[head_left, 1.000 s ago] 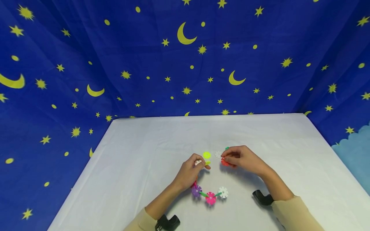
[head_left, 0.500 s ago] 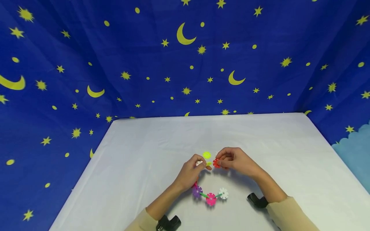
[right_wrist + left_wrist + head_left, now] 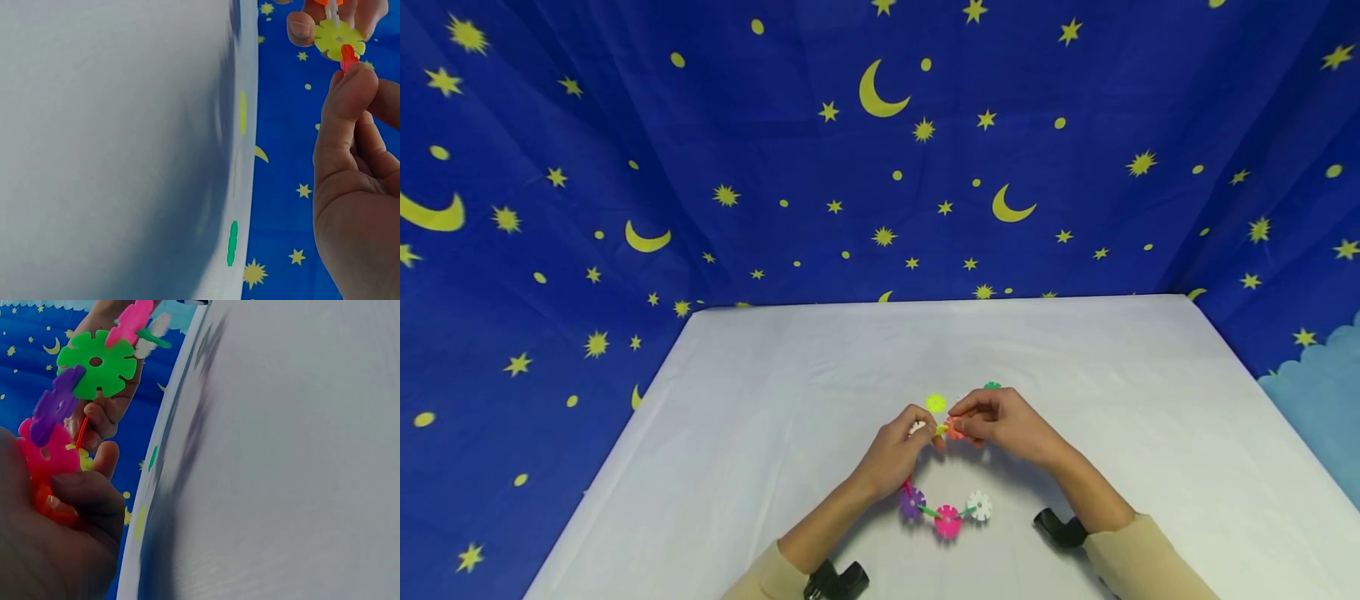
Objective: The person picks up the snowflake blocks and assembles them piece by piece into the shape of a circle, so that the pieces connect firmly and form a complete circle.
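Shows smooth, thin, low-sheen plastic in the green disc (image 3: 107,375), purple disc (image 3: 50,412), yellow disc (image 3: 326,39) and red disc (image 3: 349,57). Presents a matt, faintly creased cloth finish on the surface (image 3: 775,400). Displays printed, softly folded cloth in the blue backdrop (image 3: 808,150). Features matt cloth in the beige sleeves (image 3: 1142,557), smooth plastic-looking housing in the black wrist units (image 3: 1062,530).

I've got two hands (image 3: 891,457) (image 3: 1018,427) going, two sleeves (image 3: 767,573) (image 3: 1150,560), one table (image 3: 805,358)! One flower chain (image 3: 948,522), one red flower (image 3: 954,428) pinched, three loose flowers (image 3: 936,403) (image 3: 992,386) (image 3: 235,176)!
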A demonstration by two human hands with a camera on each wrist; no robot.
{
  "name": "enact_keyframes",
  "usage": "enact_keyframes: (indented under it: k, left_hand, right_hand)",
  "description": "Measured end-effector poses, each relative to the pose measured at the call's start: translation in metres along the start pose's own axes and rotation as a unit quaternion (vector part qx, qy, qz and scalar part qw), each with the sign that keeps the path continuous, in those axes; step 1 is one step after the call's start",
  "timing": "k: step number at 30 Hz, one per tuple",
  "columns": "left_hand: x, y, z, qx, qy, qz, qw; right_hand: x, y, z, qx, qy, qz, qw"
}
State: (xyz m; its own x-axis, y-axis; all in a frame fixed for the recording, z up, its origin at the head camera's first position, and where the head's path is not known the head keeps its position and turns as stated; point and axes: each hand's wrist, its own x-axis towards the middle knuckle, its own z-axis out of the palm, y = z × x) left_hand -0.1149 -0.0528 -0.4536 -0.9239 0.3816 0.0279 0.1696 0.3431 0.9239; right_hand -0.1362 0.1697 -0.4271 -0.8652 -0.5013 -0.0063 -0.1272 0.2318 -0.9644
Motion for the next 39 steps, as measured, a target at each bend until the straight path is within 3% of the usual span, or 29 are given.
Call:
enact_keyframes:
  k: [7,14,17,22,30,39]
  left_hand:
    - [0.0,0.002,0.002,-0.005,0.009,-0.004,0.9999]
    - [-0.014,0.038,-0.007,-0.019,0.004,-0.003,0.9998]
    - [-0.017,0.043,-0.008,-0.017,0.005,-0.001,0.9998]
    - [-0.015,0.039,-0.005,-0.009,0.009,0.0,0.9999]
    - [-0.003,0.007,0.005,-0.01,0.009,0.011,0.9998]
    - [0.0,0.002,0.001,-0.001,0.022,0.005,0.9998]
  right_hand:
    - [0.001,0.007,0.002,0.005,0.003,0.004,1.0]
    - [-0.002,-0.001,0.007,0.017,-0.006,0.0,0.9998]
    - [-0.002,0.0,0.007,0.015,-0.007,-0.002,0.9999]
    - [-0.001,0.008,0.005,0.02,-0.012,-0.008,0.9997]
    - [0.001,0.01,0.005,0.024,-0.016,-0.019,0.9994]
    - [0.006,0.007,0.006,0.012,-0.015,0.003,0.9998]
